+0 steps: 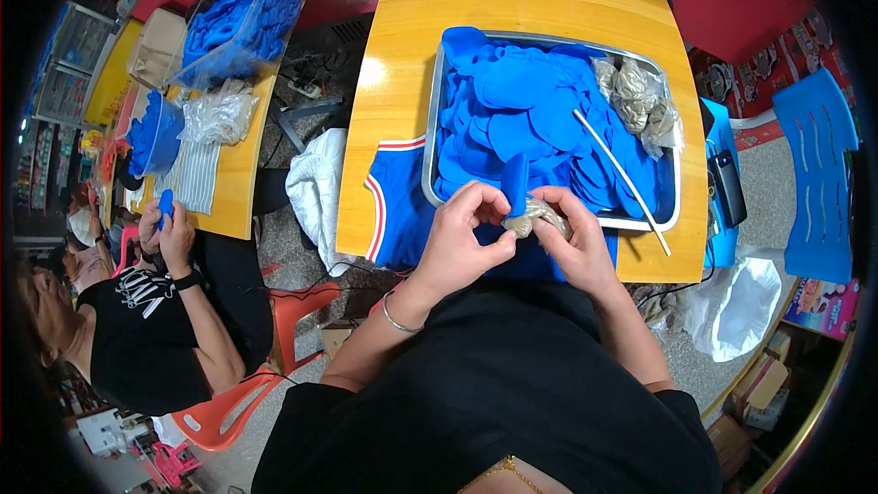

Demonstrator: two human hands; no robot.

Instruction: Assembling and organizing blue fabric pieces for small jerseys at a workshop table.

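Observation:
Close to the near edge of the tray, my left hand point(465, 233) is closed in a pinch at the lower end of a narrow, upright blue rubbery piece point(516, 181). Against that end sits a greyish-brown bundle point(538, 217), which looks like thin clear plastic wrapped round something. My right hand point(583, 240) grips the bundle from its right side, fingers bent over it. How the bundle and the blue piece join is hidden by my fingertips. Behind them a metal tray point(672, 187) holds a heap of flat, rounded blue pieces point(521, 82).
A white stick point(622, 178) slants across the tray's right side, below similar bundles in plastic point(633, 96). Blue cloth point(399, 206) lies under the tray on the wooden table point(402, 55). At left, a co-worker's hands point(169, 233) hold a small blue piece beside a second table.

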